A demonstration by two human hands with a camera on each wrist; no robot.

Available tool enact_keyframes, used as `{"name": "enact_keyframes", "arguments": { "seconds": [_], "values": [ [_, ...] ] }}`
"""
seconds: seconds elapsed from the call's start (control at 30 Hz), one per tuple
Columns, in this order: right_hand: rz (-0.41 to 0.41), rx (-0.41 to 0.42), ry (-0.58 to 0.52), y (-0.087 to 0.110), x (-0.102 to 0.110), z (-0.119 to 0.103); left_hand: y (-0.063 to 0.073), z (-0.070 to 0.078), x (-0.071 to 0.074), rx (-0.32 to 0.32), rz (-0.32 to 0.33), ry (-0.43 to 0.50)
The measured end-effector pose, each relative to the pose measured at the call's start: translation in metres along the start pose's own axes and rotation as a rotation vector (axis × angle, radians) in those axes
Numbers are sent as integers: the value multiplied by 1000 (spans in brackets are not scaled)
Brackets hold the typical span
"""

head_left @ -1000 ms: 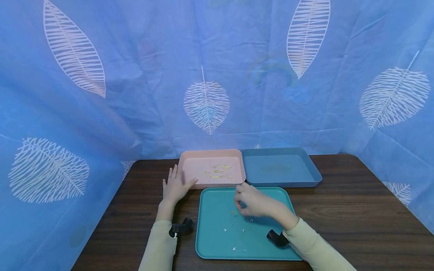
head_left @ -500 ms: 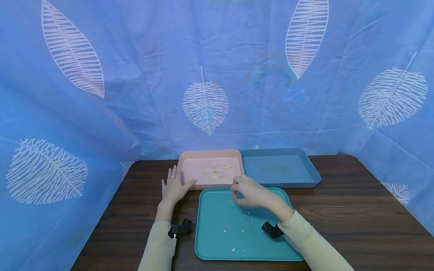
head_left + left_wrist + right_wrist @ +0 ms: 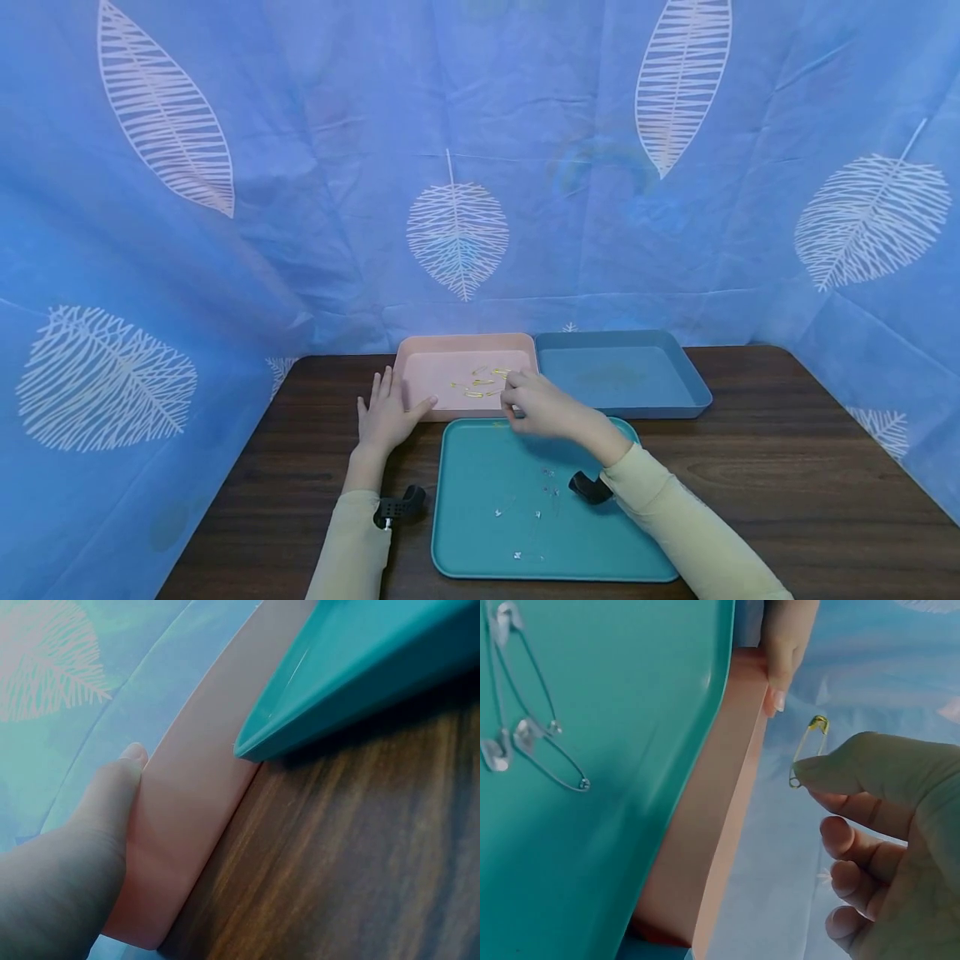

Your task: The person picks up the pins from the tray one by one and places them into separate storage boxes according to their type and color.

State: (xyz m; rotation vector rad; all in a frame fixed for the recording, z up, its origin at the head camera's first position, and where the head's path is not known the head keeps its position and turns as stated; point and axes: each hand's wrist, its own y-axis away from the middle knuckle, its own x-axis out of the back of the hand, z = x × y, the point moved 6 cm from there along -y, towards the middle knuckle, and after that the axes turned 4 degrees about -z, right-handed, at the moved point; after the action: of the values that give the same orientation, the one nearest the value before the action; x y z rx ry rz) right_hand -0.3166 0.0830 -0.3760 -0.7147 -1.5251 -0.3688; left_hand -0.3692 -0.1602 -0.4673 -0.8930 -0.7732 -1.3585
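Note:
In the right wrist view, a gold safety pin [image 3: 819,724] is pinched between the thumb and index finger of my right hand [image 3: 546,407]. The other fingers curl loosely below it. This hand is over the front right part of the pink tray [image 3: 431,358], where several gold safety pins [image 3: 474,394] lie. My left hand [image 3: 386,422] rests at that tray's front left corner with fingers spread, its thumb [image 3: 112,791] along the front wall. Several silver safety pins [image 3: 526,736] lie on the teal tray [image 3: 472,467] in front.
A blue tray [image 3: 615,375] stands beside the pink one, on its right. All three trays sit close together on a dark wooden table [image 3: 772,450]. Behind them hangs a blue cloth [image 3: 337,233] printed with white leaves.
My right hand has carried the gold safety pin away from over the teal tray, forward and slightly left, to the pink tray. My left hand has stayed in place.

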Motion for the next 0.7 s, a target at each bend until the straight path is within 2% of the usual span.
{"name": "enact_keyframes", "arguments": {
  "seconds": [0.57, 0.7],
  "values": [
    [91, -3, 29, -39, -9, 10, 1, 1, 1, 8, 7, 11],
    [89, -21, 38, -48, -12, 12, 0, 1, 1, 7, 7, 12]
  ]
}}
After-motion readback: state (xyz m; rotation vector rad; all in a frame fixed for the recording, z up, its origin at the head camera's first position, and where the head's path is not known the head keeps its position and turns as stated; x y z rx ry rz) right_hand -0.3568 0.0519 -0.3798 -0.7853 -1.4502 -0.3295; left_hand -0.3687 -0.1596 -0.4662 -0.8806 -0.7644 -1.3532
